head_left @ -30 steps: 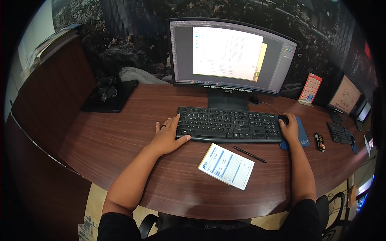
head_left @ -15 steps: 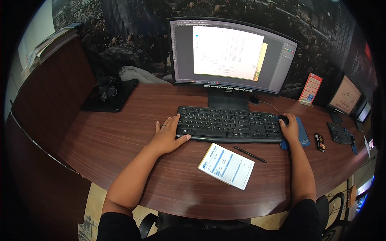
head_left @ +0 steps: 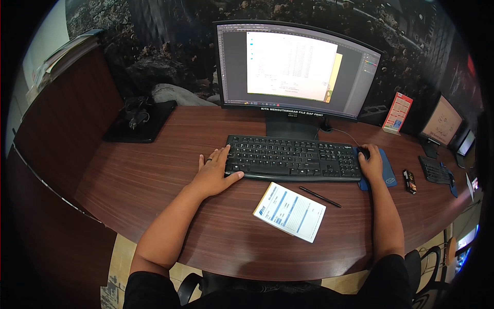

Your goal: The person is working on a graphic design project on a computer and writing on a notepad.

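Observation:
My left hand (head_left: 212, 176) rests at the left end of a black keyboard (head_left: 293, 157), fingers apart, fingertips and thumb touching its edge. A ring is on one finger. On the right, my right hand (head_left: 371, 164) is curled over a dark computer mouse (head_left: 364, 153), mostly hidden under the fingers, on a blue mouse pad (head_left: 387, 171). Behind the keyboard stands a curved monitor (head_left: 290, 67) with a white document page open in an editing window. In front of the keyboard lie a printed form pad (head_left: 290, 212), tilted on the desk, and a black pen (head_left: 320, 196).
The brown wooden desk (head_left: 231, 247) carries a small black box (head_left: 409, 181), a red-and-white desk calendar (head_left: 398, 113), a second screen (head_left: 441, 121) and another keyboard (head_left: 435, 170) on the right. A black flat device (head_left: 149, 129) with a cable on it sits by the left partition (head_left: 67, 113).

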Demonstrator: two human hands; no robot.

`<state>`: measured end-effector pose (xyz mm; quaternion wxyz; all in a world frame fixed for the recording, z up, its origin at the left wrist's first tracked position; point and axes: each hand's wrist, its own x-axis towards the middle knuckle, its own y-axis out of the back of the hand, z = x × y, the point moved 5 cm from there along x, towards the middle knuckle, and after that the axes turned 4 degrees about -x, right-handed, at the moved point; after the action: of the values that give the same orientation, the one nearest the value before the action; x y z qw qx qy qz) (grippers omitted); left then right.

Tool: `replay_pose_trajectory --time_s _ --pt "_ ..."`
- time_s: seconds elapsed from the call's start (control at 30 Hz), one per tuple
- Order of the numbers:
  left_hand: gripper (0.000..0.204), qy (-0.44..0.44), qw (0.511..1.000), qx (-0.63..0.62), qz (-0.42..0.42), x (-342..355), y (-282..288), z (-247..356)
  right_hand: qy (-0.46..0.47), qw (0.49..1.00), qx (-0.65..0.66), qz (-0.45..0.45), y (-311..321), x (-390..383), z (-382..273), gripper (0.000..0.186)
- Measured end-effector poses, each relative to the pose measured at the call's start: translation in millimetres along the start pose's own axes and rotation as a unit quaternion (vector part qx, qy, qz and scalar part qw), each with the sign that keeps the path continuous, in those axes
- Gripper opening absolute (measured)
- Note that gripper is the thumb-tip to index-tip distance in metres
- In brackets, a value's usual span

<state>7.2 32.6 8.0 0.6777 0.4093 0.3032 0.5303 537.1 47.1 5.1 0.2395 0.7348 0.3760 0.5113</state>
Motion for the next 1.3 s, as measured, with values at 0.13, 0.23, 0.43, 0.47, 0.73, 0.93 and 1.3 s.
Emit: replay_pose_trajectory --time_s 0.13,0.23,0.43,0.47,0.73,0.93,1.3 --pt "0.099 0.0 1.0 -0.003 0.002 0 -1 -1 -0.002 1.0 0.003 0.013 0 1 0 0.03" --pt "0.099 -0.003 1.0 -0.005 0.006 0 -1 -1 -0.002 1.0 -0.019 0.006 -1 2 2 0.032" --pt "0.1 -0.004 1.0 -0.005 0.005 0 0 0 -0.027 0.999 -0.018 0.023 -5 1 12 0.045" --pt "0.1 -0.004 1.0 -0.006 0.004 0 0 0 -0.001 1.0 -0.028 0.01 -6 2 11 0.045" --pt "0.1 -0.001 1.0 -0.002 0.004 -1 1 1 -0.039 0.999 -0.015 -0.005 -2 1 3 0.043" --pt "0.1 0.0 1.0 -0.001 0.0 0 -1 1 -0.008 1.0 -0.002 -0.005 2 0 -4 0.04" --pt "0.1 0.001 1.0 0.004 0.002 -1 0 -1 0.017 1.0 0.016 0.002 -1 -1 -3 0.027"
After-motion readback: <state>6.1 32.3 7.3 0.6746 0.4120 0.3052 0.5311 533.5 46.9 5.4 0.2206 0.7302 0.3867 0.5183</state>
